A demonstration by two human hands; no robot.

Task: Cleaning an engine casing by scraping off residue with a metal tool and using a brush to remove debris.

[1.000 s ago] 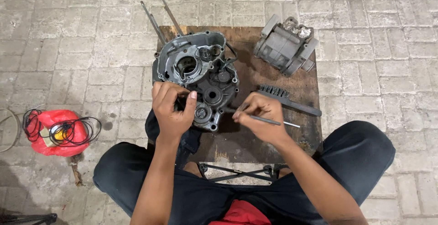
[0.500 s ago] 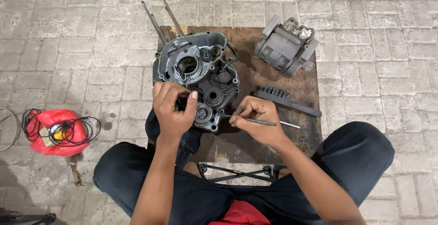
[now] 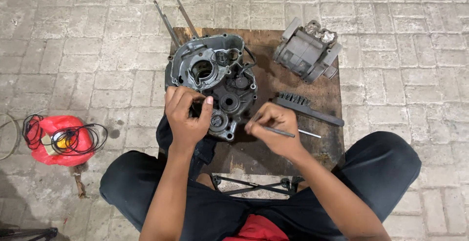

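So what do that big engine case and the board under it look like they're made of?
The engine case looks like cast metal, probably aluminium: dull grey, with moulded ribs and bores, darkened by oily grime. The board under it looks like wood, perhaps plywood: brown, flat and square-edged, stained almost black in patches. The left hand rests on the case; the right hand holds a thin metal tool.

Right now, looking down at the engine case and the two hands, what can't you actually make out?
All in the head view:
- The tip of the thin metal tool: hidden behind the right hand.
- The part of the engine case under the left hand: covered by the fingers.
- The dark cloth below the case: mostly hidden by the left wrist.
- The red bag with cables: contents too small to tell.
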